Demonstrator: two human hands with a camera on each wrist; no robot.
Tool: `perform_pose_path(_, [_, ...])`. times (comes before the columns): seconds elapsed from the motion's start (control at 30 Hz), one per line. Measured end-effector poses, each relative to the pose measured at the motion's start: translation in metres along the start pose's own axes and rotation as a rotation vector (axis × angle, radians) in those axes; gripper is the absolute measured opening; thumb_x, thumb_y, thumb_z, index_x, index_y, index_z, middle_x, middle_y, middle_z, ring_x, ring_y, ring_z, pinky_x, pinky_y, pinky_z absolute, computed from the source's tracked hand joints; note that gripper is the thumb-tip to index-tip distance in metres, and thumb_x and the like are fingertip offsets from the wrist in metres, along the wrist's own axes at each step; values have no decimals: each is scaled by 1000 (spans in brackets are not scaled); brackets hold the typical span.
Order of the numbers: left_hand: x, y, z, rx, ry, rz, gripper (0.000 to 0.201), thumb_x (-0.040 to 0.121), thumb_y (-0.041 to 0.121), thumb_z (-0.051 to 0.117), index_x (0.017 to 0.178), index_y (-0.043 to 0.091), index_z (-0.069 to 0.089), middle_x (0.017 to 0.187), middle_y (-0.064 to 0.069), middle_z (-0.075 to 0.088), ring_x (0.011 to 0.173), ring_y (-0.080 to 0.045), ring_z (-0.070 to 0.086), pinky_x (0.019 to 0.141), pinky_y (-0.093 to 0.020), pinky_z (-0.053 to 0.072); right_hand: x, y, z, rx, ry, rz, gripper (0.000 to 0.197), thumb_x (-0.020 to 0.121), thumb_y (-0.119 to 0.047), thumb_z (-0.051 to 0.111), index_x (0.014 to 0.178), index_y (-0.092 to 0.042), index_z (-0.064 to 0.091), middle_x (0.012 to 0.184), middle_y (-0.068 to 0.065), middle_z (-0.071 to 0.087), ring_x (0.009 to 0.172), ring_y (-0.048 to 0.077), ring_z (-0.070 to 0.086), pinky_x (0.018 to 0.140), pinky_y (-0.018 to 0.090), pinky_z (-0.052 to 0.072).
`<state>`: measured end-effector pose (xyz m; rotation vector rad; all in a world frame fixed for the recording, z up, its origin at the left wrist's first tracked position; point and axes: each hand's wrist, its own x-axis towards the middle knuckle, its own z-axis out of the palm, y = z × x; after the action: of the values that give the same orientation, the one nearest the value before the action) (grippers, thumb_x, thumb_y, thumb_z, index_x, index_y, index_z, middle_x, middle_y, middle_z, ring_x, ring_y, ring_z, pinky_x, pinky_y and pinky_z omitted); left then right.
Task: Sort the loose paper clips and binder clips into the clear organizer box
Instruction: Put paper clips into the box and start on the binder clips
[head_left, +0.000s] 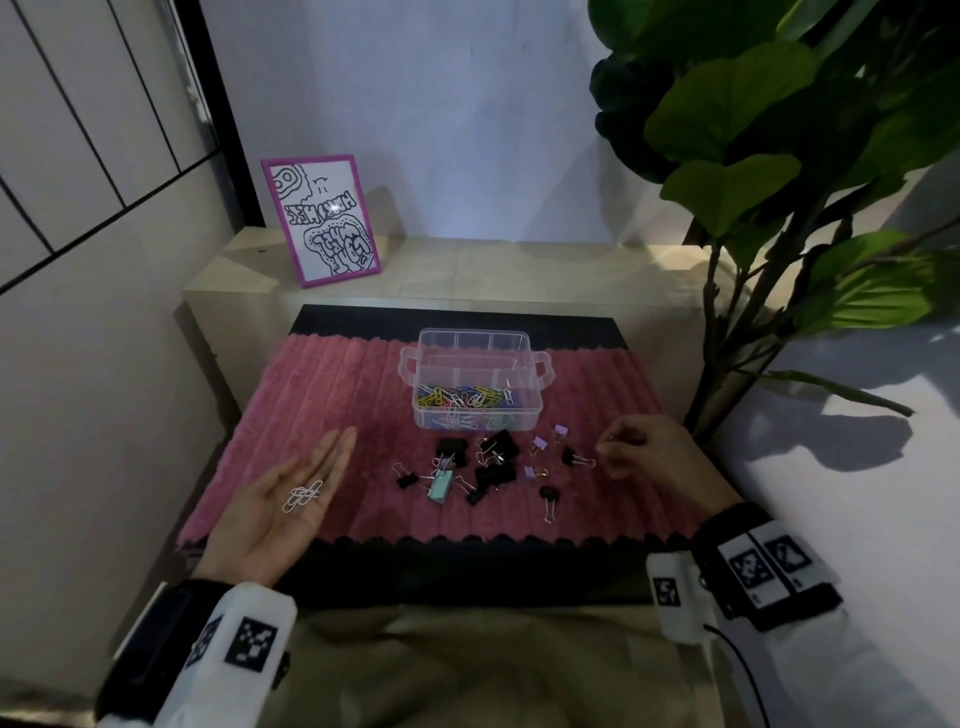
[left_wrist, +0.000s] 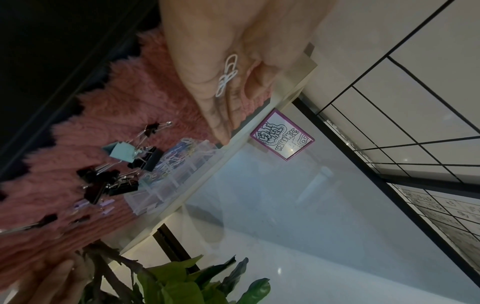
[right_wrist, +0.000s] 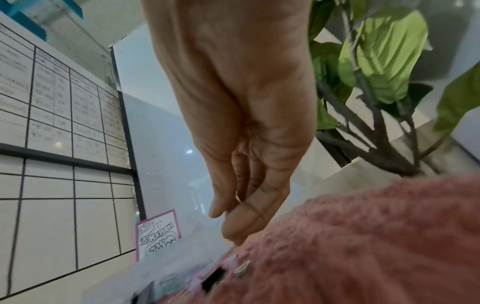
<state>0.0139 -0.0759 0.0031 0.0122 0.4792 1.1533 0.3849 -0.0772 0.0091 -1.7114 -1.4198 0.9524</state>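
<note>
The clear organizer box (head_left: 519, 410) stands at the middle back of the pink mat (head_left: 322, 384), with several coloured and white paper clips (head_left: 467, 401) in its front compartment. Loose binder clips lie in front of it: several black ones (head_left: 496, 470), a teal one (head_left: 440, 489) and small purple ones (head_left: 540, 443). My left hand (head_left: 340, 441) lies palm up at the left, fingers straight, carrying a few white paper clips (head_left: 302, 496) (left_wrist: 227, 76). At the right, my right hand (head_left: 605, 447) has its thumb and fingers (right_wrist: 233, 222) pinched on a small pale clip (right_wrist: 237, 198), mostly hidden.
A purple-framed drawing (head_left: 319, 218) leans on the pale ledge (head_left: 493, 270) behind the mat. A large leafy plant (head_left: 769, 171) rises at the right, close to my right hand. A black border (head_left: 467, 566) edges the mat's near side.
</note>
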Motion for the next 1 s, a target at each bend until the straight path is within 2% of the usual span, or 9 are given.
perform_pose_path(0.2, [3,-4,5,-18,3,-23,49,55,-9,62,104,-14,62,119,-24,62,106,-32,64,79,-37,59,-5,7,-4,-210,78,-56,11,79,-6,67,72,-14,64,58,2,61,43,-2,52,46,9,41])
perform_pose_path(0.3, [4,-3,5,-63,-24,-45,66,45,-23,71,109,-16,57,118,-29,61,102,-36,65,75,-38,59,-10,4,5,-284,-17,-127,8,79,-10,68,83,-16,65,75,-1,67,58,-5,57,55,7,42])
perform_pose_path(0.4, [7,3,4,-107,-41,-94,82,36,-32,72,114,-17,52,118,-30,60,101,-36,65,71,-38,60,-13,0,11,-434,4,-250,23,79,-12,67,101,-11,63,98,2,65,85,10,59,68,12,39])
perform_pose_path(0.5, [18,15,13,2,-24,-118,82,31,-31,76,109,-17,56,108,-27,66,92,-29,70,70,-31,60,-15,-4,12,-500,78,-324,26,82,-9,62,108,-12,60,103,-2,56,86,13,54,69,17,35])
perform_pose_path(0.6, [34,25,40,372,-15,-265,53,38,-16,82,87,-8,65,68,-8,66,45,-10,59,37,-15,49,-20,-7,16,-488,37,-398,20,83,-8,60,103,-13,63,99,-7,54,89,10,54,77,22,40])
perform_pose_path(0.67, [47,27,64,802,31,-348,6,74,1,65,77,0,60,56,-1,53,32,-4,40,25,-11,33,-24,-9,25,-489,-39,-435,13,84,-10,61,96,-14,64,96,-5,59,93,12,58,79,21,40])
perform_pose_path(0.7, [56,28,70,1024,52,-364,13,85,6,51,73,3,54,52,1,49,30,-2,34,23,-11,28,-25,-9,32,-509,-70,-450,11,84,-12,61,94,-13,64,97,-1,63,97,15,60,81,19,40])
perform_pose_path(0.87, [92,17,108,1658,74,-428,31,89,6,41,59,9,44,39,5,44,29,-3,33,28,-12,28,-24,-25,73,-647,-124,-637,23,83,-11,54,105,-11,60,107,6,60,104,20,56,86,30,46])
perform_pose_path(1.0, [113,12,131,1567,-19,-445,31,94,18,33,73,6,51,63,-5,55,47,-11,53,47,-20,44,-16,-42,90,-899,-223,-614,38,81,-8,57,118,-7,51,116,15,52,112,31,47,87,44,46])
